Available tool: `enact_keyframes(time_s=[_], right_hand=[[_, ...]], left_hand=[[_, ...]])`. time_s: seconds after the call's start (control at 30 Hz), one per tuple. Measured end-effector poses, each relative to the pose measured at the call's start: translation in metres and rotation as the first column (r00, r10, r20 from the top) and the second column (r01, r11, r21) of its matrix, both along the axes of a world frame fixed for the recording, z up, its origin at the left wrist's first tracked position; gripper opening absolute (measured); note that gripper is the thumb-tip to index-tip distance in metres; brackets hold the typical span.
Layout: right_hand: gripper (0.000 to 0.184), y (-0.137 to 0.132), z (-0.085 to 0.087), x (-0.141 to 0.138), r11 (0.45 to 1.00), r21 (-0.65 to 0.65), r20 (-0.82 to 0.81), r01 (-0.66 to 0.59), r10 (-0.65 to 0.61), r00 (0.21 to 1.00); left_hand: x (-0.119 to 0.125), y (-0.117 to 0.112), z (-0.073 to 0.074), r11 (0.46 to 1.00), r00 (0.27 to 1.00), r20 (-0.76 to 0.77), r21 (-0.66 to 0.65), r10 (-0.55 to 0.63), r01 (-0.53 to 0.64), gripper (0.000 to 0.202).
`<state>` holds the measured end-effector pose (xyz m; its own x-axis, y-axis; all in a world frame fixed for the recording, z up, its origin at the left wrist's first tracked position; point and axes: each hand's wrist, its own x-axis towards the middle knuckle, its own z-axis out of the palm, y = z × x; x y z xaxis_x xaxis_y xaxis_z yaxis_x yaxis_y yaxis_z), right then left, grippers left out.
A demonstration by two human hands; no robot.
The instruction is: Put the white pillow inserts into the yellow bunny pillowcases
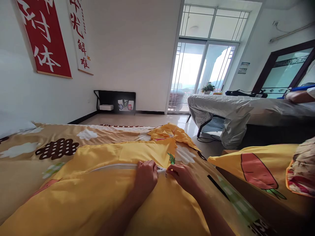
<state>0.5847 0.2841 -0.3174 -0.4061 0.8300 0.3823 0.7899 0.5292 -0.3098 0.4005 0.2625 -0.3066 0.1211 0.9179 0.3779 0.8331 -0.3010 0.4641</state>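
Lying across the patterned sheet (19, 170), a large yellow cover (105, 200) fills the near middle of the bed. Just past its far right corner, a crumpled yellow cloth (180, 136) crowds the bed's edge. Right of the bed: cardboard box (248, 193), a carrot-print cloth (231, 155) draped over it, a flowered cloth (305, 157) on top at the side.

Farther back, a table under clear plastic sheeting (231, 106); on it, a black bag (242, 94) and a potted plant (208, 87). Another person's forearm (299, 96) rests at its right end. Glass sliding door (189, 68) behind; low black shelf (115, 95) by the wall, hanging scrolls (44, 42) at left.

Both forearms reach forward over the cover, hands close together but apart. Left hand (147, 177): back turned up, wrist bent, fingers curled together and gripping the opening's edge; fingertips partly hidden. Right hand (183, 177): angled inward, thumb and forefinger pinching the same edge, other fingers folded. A short pale stretch of edge shows between them; a white strip (123, 166) runs left from the left hand.
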Motion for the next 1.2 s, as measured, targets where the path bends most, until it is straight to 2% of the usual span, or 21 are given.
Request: enact_keyframes(time_s=[0.1, 0.23, 0.4, 0.63, 0.73, 0.83, 0.97, 1.07, 1.2], right_hand=[[0.024, 0.003, -0.004, 0.000, 0.998, -0.055, -0.036, 0.005, -0.007, 0.999], [0.025, 0.005, -0.007, -0.002, 0.998, -0.060, -0.035, 0.002, -0.004, 0.999], [0.024, 0.005, -0.010, -0.005, 0.999, -0.045, -0.011, 0.009, -0.010, 1.000], [0.027, 0.009, -0.017, -0.008, 1.000, -0.026, 0.051, 0.013, -0.012, 0.999], [0.027, -0.002, -0.010, -0.020, 0.997, 0.072, 0.032, 0.037, -0.040, 0.999], [0.036, -0.023, -0.002, -0.041, 0.981, 0.193, -0.058, -0.018, 0.030, 0.998], [0.055, -0.042, -0.007, -0.066, 0.966, 0.164, -0.080, -0.199, 0.214, 0.974], [0.052, -0.042, -0.019, -0.074, 0.956, 0.181, -0.081, -0.230, 0.248, 0.965], [0.040, -0.037, -0.029, -0.078, 0.931, 0.291, -0.056, -0.221, 0.247, 0.967]], left_hand=[[-0.013, 0.001, 0.010, 0.999, 0.999, -0.043, -0.039, 0.014, -0.016, 0.023], [-0.027, -0.001, 0.019, 0.998, 0.998, -0.070, -0.066, -0.004, -0.001, 0.023], [-0.038, -0.006, 0.021, 0.998, 0.997, -0.075, -0.062, -0.033, 0.028, 0.024], [-0.068, -0.014, 0.026, 0.998, 0.993, -0.116, -0.060, -0.032, 0.025, 0.025], [-0.073, -0.017, 0.023, 0.998, 0.994, -0.094, -0.033, -0.049, 0.046, 0.025], [-0.072, -0.018, 0.018, 0.999, 0.995, -0.090, -0.004, -0.039, 0.039, 0.027], [-0.069, -0.020, 0.017, 0.999, 0.992, -0.124, -0.001, -0.036, 0.036, 0.028], [-0.068, -0.022, 0.018, 0.999, 0.989, -0.140, -0.008, -0.045, 0.045, 0.027], [-0.069, -0.023, 0.017, 0.999, 0.990, -0.134, -0.027, -0.041, 0.038, 0.023]])
